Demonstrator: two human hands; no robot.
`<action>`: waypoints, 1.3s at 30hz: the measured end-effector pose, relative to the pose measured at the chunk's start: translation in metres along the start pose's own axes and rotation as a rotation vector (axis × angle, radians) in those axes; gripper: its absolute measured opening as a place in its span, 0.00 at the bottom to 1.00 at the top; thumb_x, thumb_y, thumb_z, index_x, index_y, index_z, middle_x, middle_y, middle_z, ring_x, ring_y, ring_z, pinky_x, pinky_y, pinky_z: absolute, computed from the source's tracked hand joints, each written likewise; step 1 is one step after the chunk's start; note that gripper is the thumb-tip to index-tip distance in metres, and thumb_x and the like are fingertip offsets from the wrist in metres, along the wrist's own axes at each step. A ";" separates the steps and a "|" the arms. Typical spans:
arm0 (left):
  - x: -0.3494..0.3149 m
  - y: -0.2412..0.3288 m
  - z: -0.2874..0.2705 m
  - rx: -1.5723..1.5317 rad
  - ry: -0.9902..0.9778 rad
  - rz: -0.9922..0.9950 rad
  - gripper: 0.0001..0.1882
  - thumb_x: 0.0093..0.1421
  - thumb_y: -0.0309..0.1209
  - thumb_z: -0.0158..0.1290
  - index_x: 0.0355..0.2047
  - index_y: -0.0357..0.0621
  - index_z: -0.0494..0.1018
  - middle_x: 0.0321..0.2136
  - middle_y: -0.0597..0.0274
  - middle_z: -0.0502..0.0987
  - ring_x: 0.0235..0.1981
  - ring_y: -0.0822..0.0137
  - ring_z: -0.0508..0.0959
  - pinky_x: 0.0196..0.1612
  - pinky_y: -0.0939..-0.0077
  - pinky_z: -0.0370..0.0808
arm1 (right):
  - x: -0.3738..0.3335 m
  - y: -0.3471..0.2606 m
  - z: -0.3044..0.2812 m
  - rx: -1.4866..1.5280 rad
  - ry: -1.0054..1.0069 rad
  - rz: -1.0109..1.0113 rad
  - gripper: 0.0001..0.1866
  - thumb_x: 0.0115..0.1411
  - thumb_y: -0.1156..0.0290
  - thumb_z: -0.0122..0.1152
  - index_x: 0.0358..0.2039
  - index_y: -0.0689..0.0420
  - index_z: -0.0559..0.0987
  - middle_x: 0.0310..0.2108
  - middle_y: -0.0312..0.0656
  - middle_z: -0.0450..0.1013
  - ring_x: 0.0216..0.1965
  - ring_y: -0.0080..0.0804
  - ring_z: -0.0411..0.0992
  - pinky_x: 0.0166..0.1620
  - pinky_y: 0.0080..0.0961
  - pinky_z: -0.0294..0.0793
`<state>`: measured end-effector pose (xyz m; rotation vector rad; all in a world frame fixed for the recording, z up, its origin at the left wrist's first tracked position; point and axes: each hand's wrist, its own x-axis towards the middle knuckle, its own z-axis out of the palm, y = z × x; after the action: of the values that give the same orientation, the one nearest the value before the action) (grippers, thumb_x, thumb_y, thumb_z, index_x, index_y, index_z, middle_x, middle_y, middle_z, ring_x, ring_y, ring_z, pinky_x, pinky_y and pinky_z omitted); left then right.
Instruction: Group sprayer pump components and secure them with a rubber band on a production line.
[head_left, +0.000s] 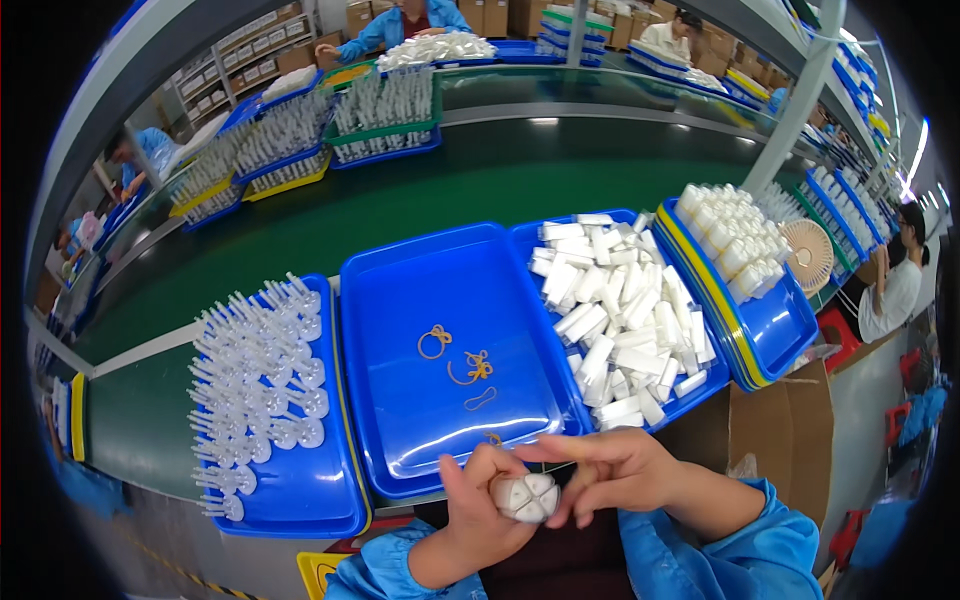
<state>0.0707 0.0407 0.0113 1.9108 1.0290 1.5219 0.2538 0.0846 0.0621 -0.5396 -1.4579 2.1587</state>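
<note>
My left hand [482, 510] is closed around a small bundle of white tubes [528, 498], whose wedge-shaped ends face up at me. Beside it, my right hand [628, 468] has its fingers stretched apart, the index reaching across above the bundle and the lower fingertips close to its side. Whether a band runs between those fingers is too small to tell. Just beyond my hands lies a blue tray [400, 270] with several tan rubber bands [478, 366] on its bottom. Another rubber band [493, 438] shows at its near edge, by my fingertips.
On the right, a blue tray [716, 378] is heaped with white wrapped tubes [630, 310]; past it, stacked trays carry banded bundles [735, 245]. A left tray [300, 515] holds clear, thin-stemmed pieces [260, 380]. Beyond runs a green conveyor belt [480, 160]. A cardboard box [785, 430] stands at right.
</note>
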 end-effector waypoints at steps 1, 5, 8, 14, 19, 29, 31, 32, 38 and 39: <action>0.000 -0.005 0.000 0.134 -0.050 0.029 0.62 0.44 0.20 0.59 0.59 0.43 0.17 0.29 0.58 0.68 0.27 0.65 0.71 0.33 0.72 0.70 | 0.005 -0.008 0.003 -0.201 0.031 -0.021 0.28 0.57 0.79 0.52 0.59 0.53 0.60 0.48 0.44 0.70 0.34 0.28 0.76 0.32 0.17 0.76; 0.008 -0.009 0.005 0.386 -0.021 0.226 0.49 0.40 0.24 0.61 0.55 0.35 0.39 0.27 0.54 0.68 0.23 0.58 0.70 0.34 0.61 0.69 | 0.008 -0.017 0.011 -0.832 0.201 -0.123 0.26 0.45 0.75 0.68 0.48 0.57 0.74 0.38 0.45 0.74 0.30 0.27 0.75 0.29 0.17 0.77; 0.010 -0.003 0.008 0.397 -0.112 0.142 0.36 0.40 0.25 0.59 0.49 0.34 0.55 0.27 0.54 0.68 0.24 0.55 0.70 0.36 0.57 0.66 | 0.007 -0.004 0.011 -0.957 0.320 -0.268 0.22 0.43 0.73 0.69 0.41 0.59 0.76 0.36 0.43 0.73 0.32 0.29 0.75 0.29 0.18 0.77; 0.017 0.039 0.002 0.463 -0.437 -0.020 0.19 0.46 0.28 0.58 0.39 0.35 0.68 0.41 0.47 0.66 0.45 0.47 0.67 0.52 0.47 0.60 | -0.009 0.006 0.013 -0.919 0.338 -0.312 0.17 0.45 0.68 0.64 0.37 0.56 0.73 0.35 0.42 0.68 0.31 0.41 0.71 0.33 0.29 0.73; 0.015 0.053 -0.031 0.481 0.006 0.233 0.23 0.48 0.27 0.54 0.45 0.32 0.65 0.50 0.39 0.60 0.50 0.44 0.64 0.53 0.42 0.57 | -0.053 -0.051 -0.005 -1.215 0.587 -0.414 0.18 0.43 0.70 0.66 0.37 0.56 0.75 0.31 0.41 0.71 0.32 0.34 0.73 0.32 0.24 0.74; -0.018 0.014 -0.182 1.136 -0.155 -0.287 0.14 0.52 0.22 0.51 0.41 0.35 0.69 0.38 0.43 0.71 0.40 0.46 0.71 0.45 0.62 0.68 | -0.181 -0.126 -0.219 -1.530 1.694 -0.195 0.19 0.44 0.67 0.66 0.35 0.59 0.71 0.28 0.45 0.72 0.23 0.29 0.72 0.27 0.24 0.70; -0.014 0.015 -0.185 1.188 -0.245 -0.320 0.15 0.51 0.23 0.51 0.41 0.35 0.69 0.39 0.43 0.70 0.41 0.46 0.70 0.45 0.62 0.68 | -0.172 -0.123 -0.243 -1.508 1.674 -0.119 0.19 0.44 0.66 0.67 0.35 0.59 0.72 0.28 0.46 0.72 0.24 0.32 0.72 0.28 0.26 0.71; -0.007 0.015 -0.184 1.190 -0.287 -0.332 0.15 0.51 0.23 0.51 0.41 0.35 0.68 0.39 0.43 0.70 0.41 0.45 0.70 0.45 0.62 0.67 | -0.168 -0.120 -0.251 -1.498 1.663 -0.075 0.19 0.44 0.66 0.67 0.35 0.59 0.72 0.28 0.47 0.72 0.24 0.34 0.72 0.29 0.27 0.71; 0.005 -0.004 -0.194 1.279 -0.339 -0.362 0.14 0.52 0.24 0.51 0.40 0.34 0.68 0.40 0.43 0.70 0.40 0.45 0.70 0.43 0.62 0.68 | -0.168 -0.106 -0.283 -1.235 1.546 -0.059 0.13 0.56 0.64 0.57 0.32 0.63 0.76 0.22 0.44 0.73 0.20 0.28 0.71 0.25 0.25 0.70; 0.007 -0.007 -0.195 1.311 -0.322 -0.329 0.14 0.51 0.23 0.51 0.39 0.35 0.68 0.40 0.43 0.70 0.39 0.46 0.71 0.42 0.63 0.69 | -0.172 -0.107 -0.286 -1.285 1.538 -0.031 0.14 0.57 0.63 0.56 0.32 0.63 0.76 0.22 0.43 0.73 0.19 0.28 0.71 0.24 0.25 0.70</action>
<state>-0.1181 0.0351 0.0615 2.3751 2.3292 0.2005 0.5721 0.2313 0.0697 -1.8868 -1.4341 0.0163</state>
